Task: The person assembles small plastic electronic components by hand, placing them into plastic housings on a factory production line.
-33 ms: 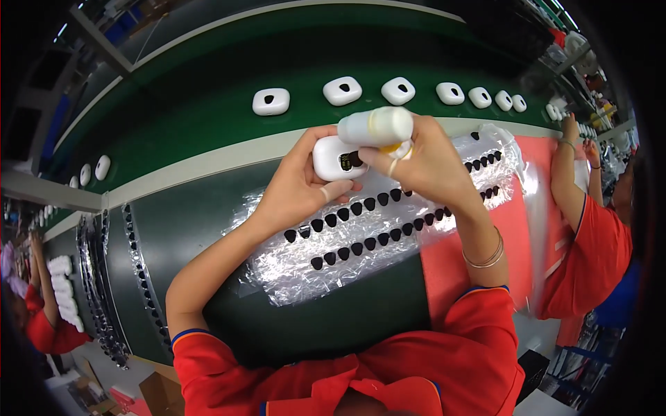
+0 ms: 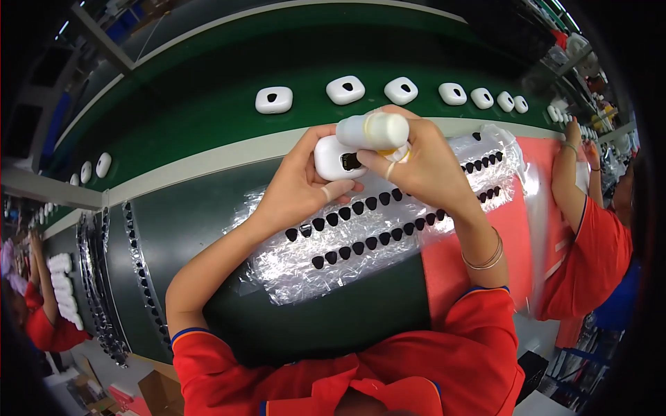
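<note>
My left hand (image 2: 295, 184) is closed around a white rounded plastic housing (image 2: 329, 158), thumb at its near edge and fingers along the far left side. A dark recess shows on the housing's right part. In my right hand (image 2: 431, 161) a small translucent bottle with a pale cap (image 2: 378, 130) lies tilted sideways across the palm side. The same hand's fingertips press a small black cover piece (image 2: 352, 161) at the recess, partly hiding it. Below the hands, similar black pieces (image 2: 345, 215) lie in two rows on crinkled clear plastic film (image 2: 291, 274).
White housings with black pieces (image 2: 275, 100) stand in a row on the green conveyor (image 2: 208, 104) beyond the pale rail. A pink sheet (image 2: 451, 267) lies right of the film. Strips of black pieces (image 2: 142, 274) lie at left. Co-workers in red sleeves (image 2: 590, 256) sit on both sides.
The black piece at my right fingertips has moved left and covers more of the recess. The housings on the conveyor have shifted slightly to the right.
</note>
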The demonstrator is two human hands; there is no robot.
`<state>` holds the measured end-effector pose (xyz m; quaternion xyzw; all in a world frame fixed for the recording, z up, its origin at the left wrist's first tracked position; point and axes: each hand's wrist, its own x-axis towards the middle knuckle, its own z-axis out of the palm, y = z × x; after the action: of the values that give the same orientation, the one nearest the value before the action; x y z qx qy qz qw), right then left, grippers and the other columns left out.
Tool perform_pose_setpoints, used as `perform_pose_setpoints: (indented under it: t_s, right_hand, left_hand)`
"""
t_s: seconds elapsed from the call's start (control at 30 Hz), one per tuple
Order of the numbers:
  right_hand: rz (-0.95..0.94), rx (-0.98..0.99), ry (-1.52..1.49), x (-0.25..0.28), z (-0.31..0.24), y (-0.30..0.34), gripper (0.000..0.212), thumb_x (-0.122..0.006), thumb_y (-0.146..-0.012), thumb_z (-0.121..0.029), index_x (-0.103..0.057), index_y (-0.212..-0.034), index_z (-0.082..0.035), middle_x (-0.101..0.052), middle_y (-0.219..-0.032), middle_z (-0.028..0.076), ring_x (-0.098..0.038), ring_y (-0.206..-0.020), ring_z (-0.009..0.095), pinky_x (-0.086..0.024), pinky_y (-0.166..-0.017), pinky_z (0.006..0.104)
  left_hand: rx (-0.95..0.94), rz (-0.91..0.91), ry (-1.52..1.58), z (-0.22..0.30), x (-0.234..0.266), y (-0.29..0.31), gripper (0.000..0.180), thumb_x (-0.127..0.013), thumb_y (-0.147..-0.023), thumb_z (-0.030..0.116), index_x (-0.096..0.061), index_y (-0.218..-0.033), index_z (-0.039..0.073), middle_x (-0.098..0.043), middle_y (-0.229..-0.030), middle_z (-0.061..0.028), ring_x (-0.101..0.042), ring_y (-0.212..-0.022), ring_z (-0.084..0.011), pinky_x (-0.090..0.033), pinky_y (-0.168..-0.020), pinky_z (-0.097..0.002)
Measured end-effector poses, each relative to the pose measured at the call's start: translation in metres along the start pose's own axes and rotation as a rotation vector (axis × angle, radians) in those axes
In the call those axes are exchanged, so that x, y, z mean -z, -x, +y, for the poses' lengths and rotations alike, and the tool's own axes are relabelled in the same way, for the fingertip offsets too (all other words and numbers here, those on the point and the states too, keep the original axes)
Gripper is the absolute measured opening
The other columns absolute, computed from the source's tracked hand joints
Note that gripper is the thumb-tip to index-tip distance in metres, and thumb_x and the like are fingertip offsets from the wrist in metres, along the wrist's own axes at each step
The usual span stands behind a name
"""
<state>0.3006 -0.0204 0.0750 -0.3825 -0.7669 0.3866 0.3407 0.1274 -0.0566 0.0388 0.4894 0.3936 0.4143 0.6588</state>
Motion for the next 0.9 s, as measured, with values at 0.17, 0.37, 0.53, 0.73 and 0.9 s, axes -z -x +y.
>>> perform_pose_setpoints:
  t_s: [0.17, 0.37, 0.53, 0.73, 0.9]
  right_hand:
    - [-0.033, -0.014, -0.029, -0.007, 0.000, 0.001, 0.025, -0.065, -0.067, -0.006, -0.060, -0.089, 0.005, -0.057, -0.093, 0.014, -0.058, -0.082, 0.028, -0.045, -0.072, 0.0337]
    - [-0.037, 0.002, 0.006, -0.008, 0.002, 0.001, 0.025, -0.066, -0.067, -0.006, -0.059, -0.088, 0.006, -0.056, -0.093, 0.015, -0.058, -0.083, 0.029, -0.045, -0.073, 0.0340]
    - [0.049, 0.050, 0.032, -0.011, -0.005, 0.004, 0.039, -0.069, -0.068, -0.007, -0.054, -0.103, 0.001, -0.055, -0.099, 0.008, -0.057, -0.088, 0.018, -0.046, -0.073, 0.0270]
    - [-0.193, -0.036, 0.114, -0.016, -0.015, 0.010, 0.038, -0.067, -0.072, -0.011, -0.053, -0.107, -0.004, -0.059, -0.098, 0.008, -0.058, -0.093, 0.018, -0.045, -0.075, 0.0263]
    - [-0.130, 0.113, -0.047, -0.003, -0.010, 0.001, 0.032, -0.061, -0.076, -0.010, -0.054, -0.107, -0.004, -0.059, -0.094, 0.004, -0.053, -0.082, 0.010, -0.044, -0.070, 0.0233]
  left_hand:
    - [0.000, -0.033, 0.014, 0.004, 0.000, 0.003, 0.052, -0.055, -0.077, -0.007, -0.032, -0.121, 0.007, -0.053, -0.105, -0.0109, -0.062, -0.085, -0.0198, -0.053, -0.063, -0.0245]
    - [-0.003, -0.068, 0.027, 0.005, 0.003, 0.003, 0.050, -0.060, -0.076, -0.004, -0.035, -0.119, 0.005, -0.056, -0.097, -0.0110, -0.062, -0.079, -0.0176, -0.052, -0.056, -0.0239]
    - [-0.020, -0.020, 0.032, 0.001, 0.012, 0.001, 0.047, -0.064, -0.075, 0.001, -0.039, -0.115, 0.004, -0.057, -0.083, -0.0075, -0.059, -0.062, -0.0117, -0.048, -0.046, -0.0220]
    - [-0.088, 0.014, -0.024, 0.005, 0.018, 0.001, 0.041, -0.060, -0.076, -0.002, -0.041, -0.112, 0.005, -0.056, -0.077, -0.0056, -0.055, -0.053, -0.0095, -0.046, -0.044, -0.0212]
    - [-0.081, 0.006, 0.005, 0.007, 0.022, 0.003, 0.041, -0.063, -0.075, 0.001, -0.043, -0.111, 0.005, -0.055, -0.077, -0.0050, -0.053, -0.051, -0.0081, -0.044, -0.042, -0.0199]
